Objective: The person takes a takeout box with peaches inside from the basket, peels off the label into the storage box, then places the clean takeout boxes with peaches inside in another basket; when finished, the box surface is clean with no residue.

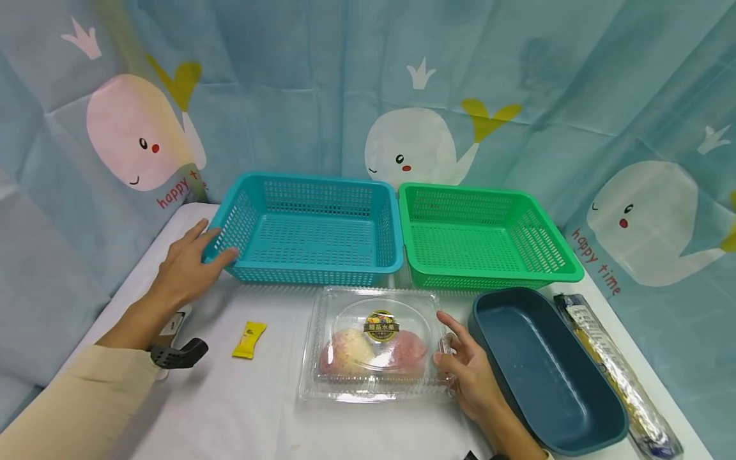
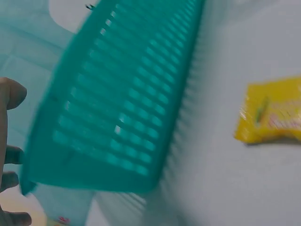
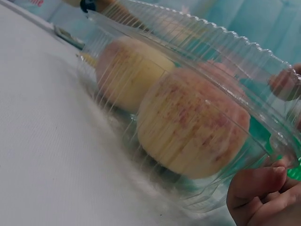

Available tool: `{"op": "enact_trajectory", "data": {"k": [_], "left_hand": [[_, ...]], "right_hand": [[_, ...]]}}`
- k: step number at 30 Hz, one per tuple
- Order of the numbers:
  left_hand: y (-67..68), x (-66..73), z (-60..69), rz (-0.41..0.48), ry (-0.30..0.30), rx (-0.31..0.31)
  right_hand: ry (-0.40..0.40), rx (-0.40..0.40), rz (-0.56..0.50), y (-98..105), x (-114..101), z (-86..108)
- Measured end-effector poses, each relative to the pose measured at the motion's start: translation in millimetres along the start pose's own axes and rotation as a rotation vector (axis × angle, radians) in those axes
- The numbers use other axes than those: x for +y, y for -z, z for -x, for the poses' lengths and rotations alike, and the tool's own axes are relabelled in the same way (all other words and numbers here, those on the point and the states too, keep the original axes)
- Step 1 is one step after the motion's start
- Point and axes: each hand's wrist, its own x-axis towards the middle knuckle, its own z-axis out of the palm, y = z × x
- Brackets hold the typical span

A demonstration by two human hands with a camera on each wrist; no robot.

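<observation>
While the right hand (image 1: 474,377) pinches the clear fruit box (image 1: 376,348) by its right edge, the left hand (image 1: 190,265), fingers apart, is at the left end of the blue basket (image 1: 313,268) behind the box; left of the box lies a yellow packet (image 1: 250,340), right of it a navy tub (image 1: 546,370)

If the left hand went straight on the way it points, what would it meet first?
Most likely the blue basket, at its near left corner; whether the left hand already touches its rim is unclear.

There are 2 baskets (image 1: 316,241) (image 1: 460,249), 1 tub (image 1: 546,364), 1 clamshell (image 1: 345,306), 2 fruits (image 1: 352,351) (image 1: 409,350) and 1 sachet (image 1: 250,339).
</observation>
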Motion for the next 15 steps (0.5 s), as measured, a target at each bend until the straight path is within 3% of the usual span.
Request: {"op": "enact_trajectory", "data": {"k": [6, 12, 15], "left_hand": [[12.5, 22.5, 8.2, 0.023, -0.05, 0.077], [15.3, 53.1, 30.0, 0.152, -0.166, 0.201], [13.9, 64.0, 40.0, 0.192, -0.22, 0.231]], "right_hand": [[0.064, 0.011, 0.069, 0.2, 2.1, 1.0], [0.086, 0.026, 0.135, -0.3, 4.0, 0.6], [0.09, 0.028, 0.162, -1.0, 4.4, 0.3]]}}
